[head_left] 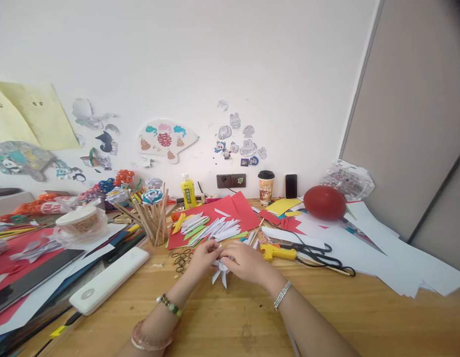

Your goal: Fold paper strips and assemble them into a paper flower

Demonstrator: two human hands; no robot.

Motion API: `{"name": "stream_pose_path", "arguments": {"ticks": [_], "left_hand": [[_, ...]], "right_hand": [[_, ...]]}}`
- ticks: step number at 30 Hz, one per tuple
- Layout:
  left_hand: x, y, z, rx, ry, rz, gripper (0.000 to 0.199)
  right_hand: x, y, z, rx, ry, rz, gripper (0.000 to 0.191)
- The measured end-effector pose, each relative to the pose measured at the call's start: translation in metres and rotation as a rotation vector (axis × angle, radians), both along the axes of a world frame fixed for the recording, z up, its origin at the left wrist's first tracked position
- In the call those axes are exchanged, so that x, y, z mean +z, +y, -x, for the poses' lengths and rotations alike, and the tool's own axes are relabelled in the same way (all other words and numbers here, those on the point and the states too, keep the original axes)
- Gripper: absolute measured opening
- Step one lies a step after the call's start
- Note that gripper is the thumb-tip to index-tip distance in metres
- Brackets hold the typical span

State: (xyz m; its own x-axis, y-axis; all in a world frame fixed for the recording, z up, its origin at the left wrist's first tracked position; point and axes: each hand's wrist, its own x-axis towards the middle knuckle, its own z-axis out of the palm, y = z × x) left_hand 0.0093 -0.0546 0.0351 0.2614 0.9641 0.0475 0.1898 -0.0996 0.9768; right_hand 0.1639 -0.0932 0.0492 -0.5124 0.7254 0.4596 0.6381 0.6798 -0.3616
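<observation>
folded white paper (222, 273), pointed strips splaying, pinched between both hands' (225, 257) fingertips.

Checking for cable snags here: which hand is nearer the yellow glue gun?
Right. The right hand is just left of the yellow glue gun; the left hand is farther away, on the right hand's other side.

There are one held paper form (221, 272), one balloon (324, 202), one bottle (188, 192), one glue gun (278, 252), two wall fans (166, 140)
</observation>
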Motion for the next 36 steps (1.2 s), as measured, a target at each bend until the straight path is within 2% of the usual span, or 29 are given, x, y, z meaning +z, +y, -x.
{"name": "stream_pose_path", "arguments": {"ticks": [8,14,17,21,28,32,36], "left_hand": [[0.003,0.002,0.004,-0.02,0.017,-0.06,0.03],[0.001,0.003,0.003,-0.002,0.036,-0.092,0.031],[0.0,0.005,0.004,-0.014,0.053,-0.13,0.03],[0.0,0.006,0.006,-0.035,0.054,-0.133,0.031],[0.0,0.006,0.007,0.015,0.025,-0.222,0.03],[-0.001,0.009,0.01,0.019,0.009,-0.203,0.033],[0.002,0.008,0.011,0.044,-0.129,-0.161,0.036]], "right_hand": [[-0.003,0.006,-0.004,0.079,-0.038,-0.102,0.027],[0.002,-0.003,-0.001,0.048,-0.054,-0.07,0.022],[0.001,-0.002,0.001,0.023,-0.088,-0.065,0.025],[-0.002,0.001,-0.002,0.061,-0.082,-0.067,0.03],[-0.002,-0.001,-0.003,0.074,0.038,-0.002,0.028],[-0.004,0.003,-0.006,0.04,0.062,0.039,0.032],[0.002,0.008,-0.018,-0.027,0.313,0.089,0.031]]}}
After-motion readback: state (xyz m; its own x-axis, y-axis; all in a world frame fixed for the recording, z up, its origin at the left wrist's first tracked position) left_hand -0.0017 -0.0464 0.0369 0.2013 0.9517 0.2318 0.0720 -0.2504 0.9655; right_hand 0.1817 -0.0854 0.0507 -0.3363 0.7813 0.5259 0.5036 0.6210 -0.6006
